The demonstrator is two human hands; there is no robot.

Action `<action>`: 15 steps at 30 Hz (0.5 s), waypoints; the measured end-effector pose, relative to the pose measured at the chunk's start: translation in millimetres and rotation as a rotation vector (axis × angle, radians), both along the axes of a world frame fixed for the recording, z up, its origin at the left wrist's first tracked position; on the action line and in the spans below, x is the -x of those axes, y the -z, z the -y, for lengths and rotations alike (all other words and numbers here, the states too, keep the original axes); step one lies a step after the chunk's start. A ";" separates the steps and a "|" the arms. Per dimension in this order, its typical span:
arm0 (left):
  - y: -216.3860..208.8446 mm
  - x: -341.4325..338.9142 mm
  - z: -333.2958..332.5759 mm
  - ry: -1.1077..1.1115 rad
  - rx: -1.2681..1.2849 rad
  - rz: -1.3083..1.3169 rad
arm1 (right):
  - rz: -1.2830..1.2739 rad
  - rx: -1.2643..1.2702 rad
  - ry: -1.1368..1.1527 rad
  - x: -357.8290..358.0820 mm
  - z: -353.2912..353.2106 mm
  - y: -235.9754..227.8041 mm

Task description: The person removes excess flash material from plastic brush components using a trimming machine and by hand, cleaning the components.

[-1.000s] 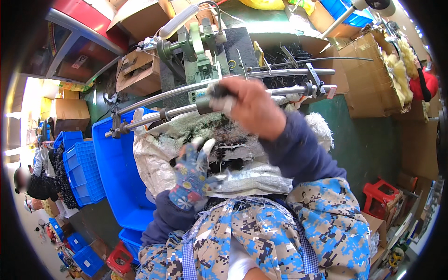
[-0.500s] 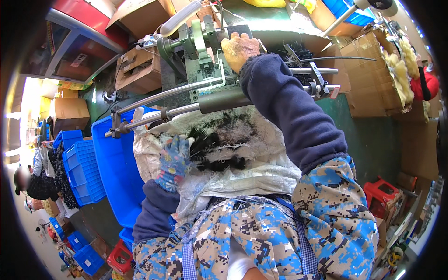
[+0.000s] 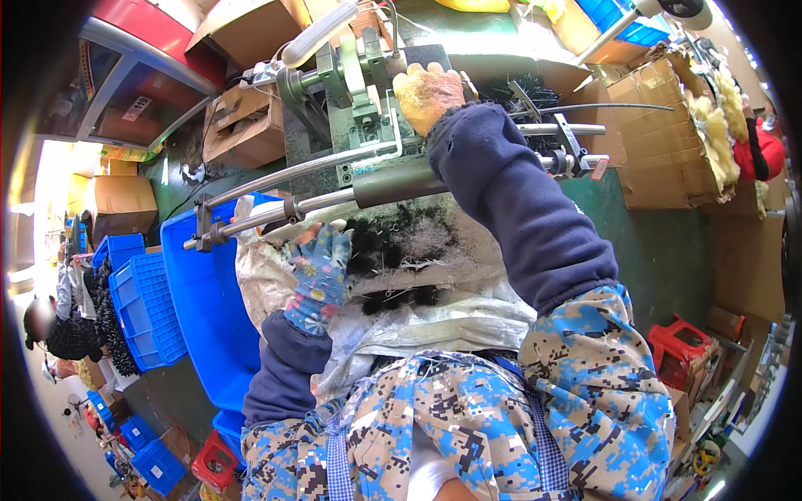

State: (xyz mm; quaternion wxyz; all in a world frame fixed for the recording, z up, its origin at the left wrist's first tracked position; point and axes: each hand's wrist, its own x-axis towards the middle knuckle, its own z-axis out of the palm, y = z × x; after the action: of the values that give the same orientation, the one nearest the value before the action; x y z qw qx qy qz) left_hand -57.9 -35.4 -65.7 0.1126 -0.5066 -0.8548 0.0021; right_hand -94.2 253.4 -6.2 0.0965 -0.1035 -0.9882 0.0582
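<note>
My left hand (image 3: 320, 271), in a blue flowered glove, is over the whitish sack cloth (image 3: 443, 321) on my lap, just below the metal rails (image 3: 326, 199). Its fingers are bent together; what they hold, if anything, is hidden. Loose black bristles (image 3: 393, 242) lie on the cloth beside it. Farther up, my right hand (image 3: 428, 93), in a worn yellowish glove, is curled against the bench machine (image 3: 363, 104). My own glove hides what its fingers grip. A dark roller sleeve (image 3: 397, 184) sits on the front rail, below that hand.
A large blue bin (image 3: 205, 292) stands at my left, with blue crates (image 3: 150, 313) beyond. A carton (image 3: 660, 134) with pale fluffy pieces is at right, near a red stool (image 3: 681, 351). Dark bristles (image 3: 518, 92) lie behind the rails. Another person in red (image 3: 758, 150) is far right.
My left hand has moved up toward the rails. The dark bristle strands fanned beside its fingers no longer show there. My right hand stays at the machine, barely shifted.
</note>
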 end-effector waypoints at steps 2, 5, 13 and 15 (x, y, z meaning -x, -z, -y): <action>-4.8 -0.2 -4.7 -0.137 -0.286 0.218 | 0.006 0.009 -0.002 3.7 -2.0 4.0; -21.3 -2.2 -11.8 -0.185 -0.372 0.364 | 0.053 0.142 -0.029 11.6 -6.2 8.6; -30.5 -11.4 7.4 0.004 -0.355 0.533 | 0.032 0.012 0.129 -15.5 -12.5 0.5; -45.2 -22.6 2.4 -0.261 -0.717 1.129 | -0.033 -0.046 0.115 -39.3 -9.9 -1.8</action>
State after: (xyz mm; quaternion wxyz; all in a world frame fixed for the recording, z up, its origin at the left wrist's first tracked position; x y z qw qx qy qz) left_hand -35.3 -37.9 -20.5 -0.1910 -0.2541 -0.7844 -0.5326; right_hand -54.9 263.3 -4.5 0.1184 -0.1571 -0.9800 0.0315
